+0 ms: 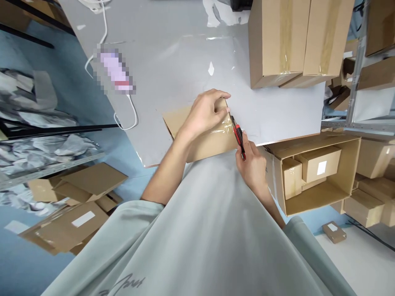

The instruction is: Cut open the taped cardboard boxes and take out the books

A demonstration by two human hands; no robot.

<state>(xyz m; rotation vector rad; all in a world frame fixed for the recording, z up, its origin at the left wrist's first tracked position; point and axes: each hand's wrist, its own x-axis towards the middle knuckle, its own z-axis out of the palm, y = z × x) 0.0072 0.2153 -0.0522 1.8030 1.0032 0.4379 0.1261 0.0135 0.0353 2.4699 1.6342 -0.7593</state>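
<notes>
A small brown cardboard box (212, 144) with clear tape across it lies at the near edge of the grey table, against the shirt front. My left hand (206, 111) reaches over its top, thumb and fingers curled round the far right edge. In my right hand (253, 164) is a red and black utility knife (238, 137), gripped by the handle. Its tip points up and away, right beside the box's taped right end. Whether the blade touches the tape I cannot tell.
Two tall taped cartons (284, 41) stand at the table's back right. An open carton (317, 197) holding smaller boxes is below the right edge. A blurred phone-like object (115, 72) with a white cable lies left. Flattened cardboard (83, 218) is stacked at lower left.
</notes>
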